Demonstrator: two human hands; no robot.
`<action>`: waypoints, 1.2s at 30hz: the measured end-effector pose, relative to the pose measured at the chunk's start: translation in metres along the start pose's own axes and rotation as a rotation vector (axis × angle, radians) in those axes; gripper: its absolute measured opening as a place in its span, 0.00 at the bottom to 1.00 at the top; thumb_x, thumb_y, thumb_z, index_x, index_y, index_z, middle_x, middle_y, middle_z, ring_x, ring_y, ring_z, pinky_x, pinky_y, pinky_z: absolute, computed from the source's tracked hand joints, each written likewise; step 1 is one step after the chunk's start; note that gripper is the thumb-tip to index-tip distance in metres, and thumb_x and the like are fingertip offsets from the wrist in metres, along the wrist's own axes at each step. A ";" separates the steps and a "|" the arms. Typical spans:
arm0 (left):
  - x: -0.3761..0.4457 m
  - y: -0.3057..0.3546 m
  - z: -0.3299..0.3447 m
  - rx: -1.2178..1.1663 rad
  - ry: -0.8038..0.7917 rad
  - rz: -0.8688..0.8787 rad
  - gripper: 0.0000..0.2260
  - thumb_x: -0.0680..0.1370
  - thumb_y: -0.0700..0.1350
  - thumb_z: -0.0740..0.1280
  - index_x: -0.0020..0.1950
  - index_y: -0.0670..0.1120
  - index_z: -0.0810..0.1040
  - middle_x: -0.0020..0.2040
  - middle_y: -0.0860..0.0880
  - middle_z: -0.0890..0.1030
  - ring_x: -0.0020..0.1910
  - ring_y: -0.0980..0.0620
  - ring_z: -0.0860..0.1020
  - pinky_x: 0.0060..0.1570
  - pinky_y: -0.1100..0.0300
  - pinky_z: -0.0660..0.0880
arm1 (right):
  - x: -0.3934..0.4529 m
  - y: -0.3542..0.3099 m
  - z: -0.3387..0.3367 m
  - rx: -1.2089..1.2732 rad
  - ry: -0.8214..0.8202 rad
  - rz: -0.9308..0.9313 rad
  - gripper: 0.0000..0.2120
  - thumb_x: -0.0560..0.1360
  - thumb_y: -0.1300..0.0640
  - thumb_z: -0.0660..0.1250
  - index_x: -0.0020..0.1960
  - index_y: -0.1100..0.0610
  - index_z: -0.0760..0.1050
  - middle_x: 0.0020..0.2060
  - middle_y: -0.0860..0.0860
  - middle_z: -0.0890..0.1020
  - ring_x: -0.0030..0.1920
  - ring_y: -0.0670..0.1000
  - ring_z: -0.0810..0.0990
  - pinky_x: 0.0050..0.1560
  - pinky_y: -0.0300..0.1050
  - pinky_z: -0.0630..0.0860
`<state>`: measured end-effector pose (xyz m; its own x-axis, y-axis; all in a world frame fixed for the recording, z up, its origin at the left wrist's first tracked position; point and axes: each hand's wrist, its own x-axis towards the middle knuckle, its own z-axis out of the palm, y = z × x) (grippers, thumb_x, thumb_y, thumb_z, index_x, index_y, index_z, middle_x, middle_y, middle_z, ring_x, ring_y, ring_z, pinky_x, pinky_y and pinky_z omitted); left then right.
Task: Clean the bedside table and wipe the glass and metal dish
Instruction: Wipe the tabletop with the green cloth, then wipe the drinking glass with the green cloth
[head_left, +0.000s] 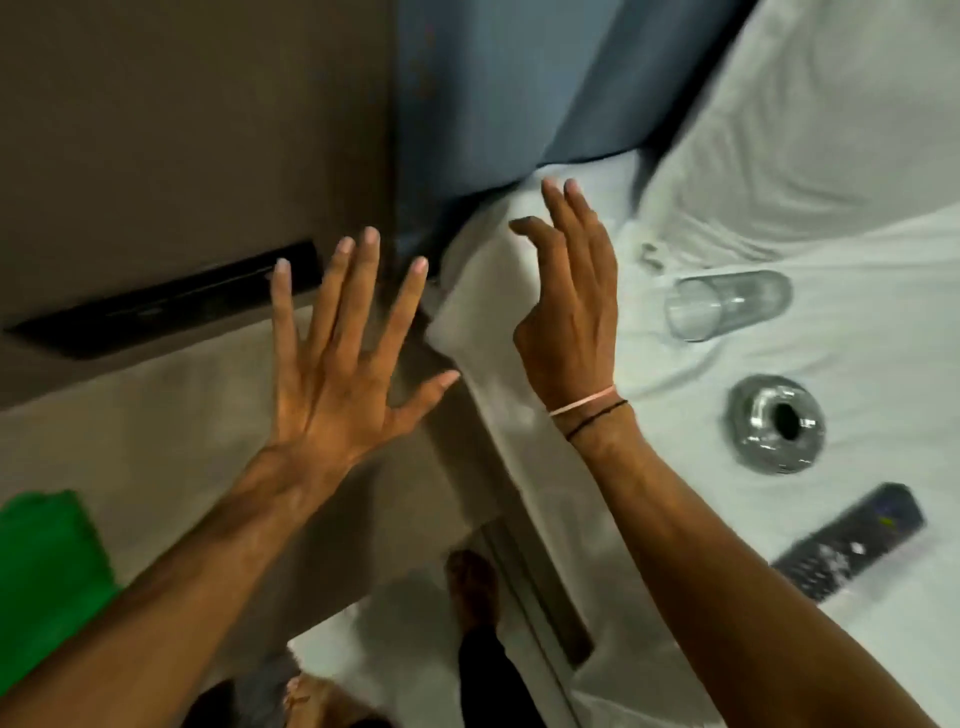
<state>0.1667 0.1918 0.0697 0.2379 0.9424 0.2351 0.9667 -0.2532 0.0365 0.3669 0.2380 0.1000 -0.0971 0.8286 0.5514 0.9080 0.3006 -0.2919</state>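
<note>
Here both bare hands are raised, empty, over the gap between the bedside table (182, 415) and the bed. The left hand (343, 374) is splayed flat with all five fingers spread wide, palm down, above the pale tabletop; whether it touches the surface cannot be told. The right hand (569, 317) is held loosely open with its fingers curled and the thumb bent inward, gripping nothing, above the edge of the white bedsheet (857, 389); two thin bands, one pink and one dark, circle its wrist. The glass (724, 304) lies on its side on the sheet, to the right of the right hand, with its open mouth turned toward the lower left. Nearer the camera on the sheet sits the metal dish (776, 423), round and shiny with a dark hole at its centre, apart from the glass. A dark remote control (852, 540) lies slantwise on the sheet below the dish. A green cloth (47, 571) rests at the left edge of the tabletop, well apart from both hands. A long dark slot (166, 301) runs along the brown wall panel behind the table, and a blue curtain (493, 93) hangs beyond the bed's corner. A bare foot (472, 582) stands on the floor between table and bed.
</note>
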 end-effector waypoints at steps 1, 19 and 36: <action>0.013 0.015 -0.002 -0.013 0.025 0.023 0.37 0.79 0.71 0.49 0.82 0.51 0.51 0.82 0.38 0.55 0.81 0.41 0.55 0.75 0.29 0.51 | 0.004 0.014 -0.012 -0.022 0.010 0.029 0.32 0.61 0.76 0.54 0.62 0.63 0.79 0.71 0.63 0.74 0.75 0.63 0.68 0.73 0.60 0.66; 0.061 0.126 0.042 -0.008 -0.001 0.224 0.36 0.80 0.70 0.47 0.82 0.50 0.52 0.81 0.40 0.57 0.81 0.41 0.56 0.73 0.27 0.47 | 0.003 0.186 -0.087 -0.129 -0.523 0.220 0.32 0.62 0.56 0.76 0.66 0.50 0.76 0.60 0.51 0.81 0.61 0.58 0.76 0.57 0.49 0.73; -0.232 -0.160 0.058 0.054 -0.699 -0.619 0.50 0.69 0.55 0.73 0.82 0.48 0.45 0.83 0.39 0.47 0.81 0.38 0.48 0.77 0.35 0.53 | -0.075 -0.154 0.108 1.115 -0.904 0.881 0.14 0.66 0.49 0.74 0.51 0.49 0.80 0.42 0.47 0.86 0.40 0.48 0.85 0.35 0.41 0.80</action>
<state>-0.0380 0.0267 -0.0475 -0.3353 0.8279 -0.4496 0.9391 0.3318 -0.0895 0.1902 0.1799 0.0194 -0.2979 0.7820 -0.5475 0.1364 -0.5328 -0.8352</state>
